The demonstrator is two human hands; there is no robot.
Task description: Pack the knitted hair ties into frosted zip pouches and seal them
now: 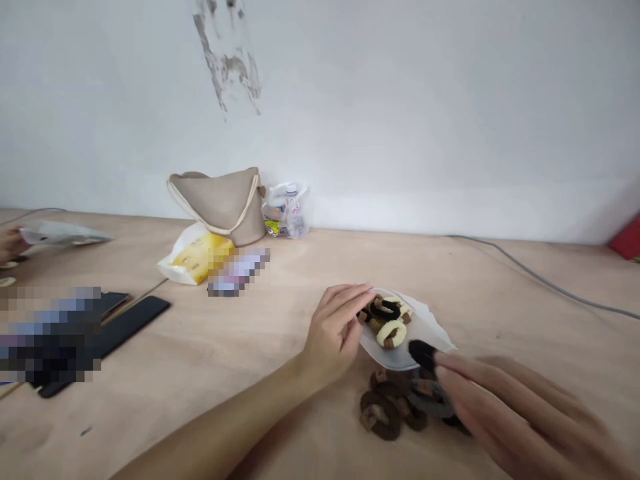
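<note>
A frosted plastic bag (367, 341) lies on the table with several fabric hair ties on it or in it, among them a cream hair tie (391, 334) and a black one. At its left edge my left hand (336, 327) is closed on the bag, fingers together over the rim. My right hand (520, 407) pinches a black hair tie (423, 354) just above the bag's near right side and is slightly blurred. Below the bag is a loose pile with a brown hair tie (381, 415) and darker ones, partly hidden behind my right hand.
Against the wall stand a beige handbag (225, 200) and a clear bag with a bottle (290, 210). A yellow tissue pack (195, 257) and a pixelated phone (240, 272) lie before them. A black flat object (130, 327), a cable (540, 277) and another person's hand (9, 245) also show.
</note>
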